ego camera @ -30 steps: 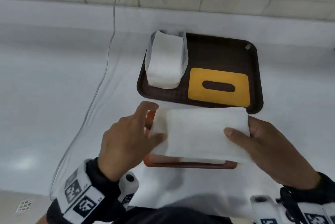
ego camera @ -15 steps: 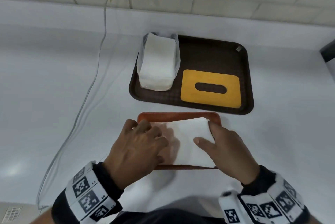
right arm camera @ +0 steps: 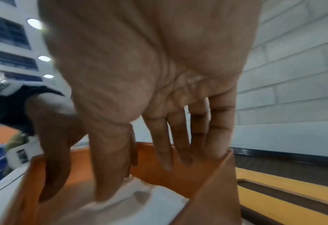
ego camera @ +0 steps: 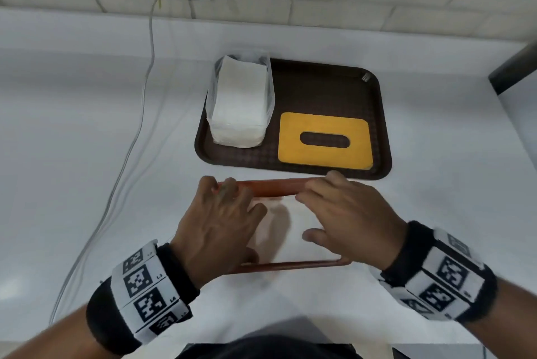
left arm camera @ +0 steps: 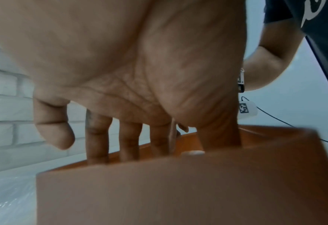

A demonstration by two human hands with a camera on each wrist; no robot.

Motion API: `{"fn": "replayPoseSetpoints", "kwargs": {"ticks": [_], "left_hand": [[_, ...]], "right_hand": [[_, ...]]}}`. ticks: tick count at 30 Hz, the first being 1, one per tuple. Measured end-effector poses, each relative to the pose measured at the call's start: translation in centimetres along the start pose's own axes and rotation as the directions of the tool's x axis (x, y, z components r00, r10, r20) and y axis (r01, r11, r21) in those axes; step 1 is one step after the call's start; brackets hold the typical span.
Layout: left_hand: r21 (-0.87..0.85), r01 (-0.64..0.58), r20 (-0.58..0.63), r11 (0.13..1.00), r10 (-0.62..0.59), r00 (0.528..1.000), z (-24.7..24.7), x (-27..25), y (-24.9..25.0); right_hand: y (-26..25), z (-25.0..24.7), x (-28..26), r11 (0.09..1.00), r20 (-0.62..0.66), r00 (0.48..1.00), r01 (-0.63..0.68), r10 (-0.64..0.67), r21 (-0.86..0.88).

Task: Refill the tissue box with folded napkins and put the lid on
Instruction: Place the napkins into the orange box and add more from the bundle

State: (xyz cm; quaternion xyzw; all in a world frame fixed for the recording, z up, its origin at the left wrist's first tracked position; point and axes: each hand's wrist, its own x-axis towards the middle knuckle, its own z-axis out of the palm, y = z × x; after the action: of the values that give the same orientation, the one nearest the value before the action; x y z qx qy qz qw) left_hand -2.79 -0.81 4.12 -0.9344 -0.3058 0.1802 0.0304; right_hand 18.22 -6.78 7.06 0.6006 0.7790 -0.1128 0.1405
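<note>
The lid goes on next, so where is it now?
In the head view the yellow lid lies flat on the brown tray's right half, beside the bagged napkin stack, just beyond the box.

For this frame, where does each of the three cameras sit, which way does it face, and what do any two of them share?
Head: above, facing down at the tissue box, tray and yellow lid; both hands and wristbands show.
Left wrist: under the left hand, facing along its fingers into the box.
Right wrist: under the right hand, facing the napkins in the box.
Shared: head and right wrist both show the lid.
</note>
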Motion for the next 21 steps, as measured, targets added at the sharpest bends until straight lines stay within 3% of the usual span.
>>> {"fn": "replayPoseSetpoints", "kwargs": {"ticks": [3, 9, 15, 21], "left_hand": [[0.038, -0.054, 0.067, 0.998, 0.052, 0.996, -0.3, 0.2, 0.1], [0.01, -0.042, 0.081, 0.999, 0.041, 0.996, 1.0, 0.4, 0.1], [-0.019, -0.017, 0.045, 1.0, 0.018, 0.999, 1.7, 0.5, 0.0], [-0.072, -0.053, -0.091, 0.996, 0.046, 0.995, 2.0, 0.1, 0.0]], "right_hand": [[-0.1, -0.2, 0.9, 0.992, 0.129, 0.991, 0.044, -0.029, -0.115], [-0.3, 1.2, 2.1, 0.947, 0.193, 0.979, 0.128, -0.072, -0.294], [0.0, 2.4, 2.2, 0.929, 0.147, 0.986, 0.122, -0.074, -0.349], [0.2, 2.5, 1.7, 0.949, 0.047, 0.986, 0.169, -0.163, -0.267]]}}
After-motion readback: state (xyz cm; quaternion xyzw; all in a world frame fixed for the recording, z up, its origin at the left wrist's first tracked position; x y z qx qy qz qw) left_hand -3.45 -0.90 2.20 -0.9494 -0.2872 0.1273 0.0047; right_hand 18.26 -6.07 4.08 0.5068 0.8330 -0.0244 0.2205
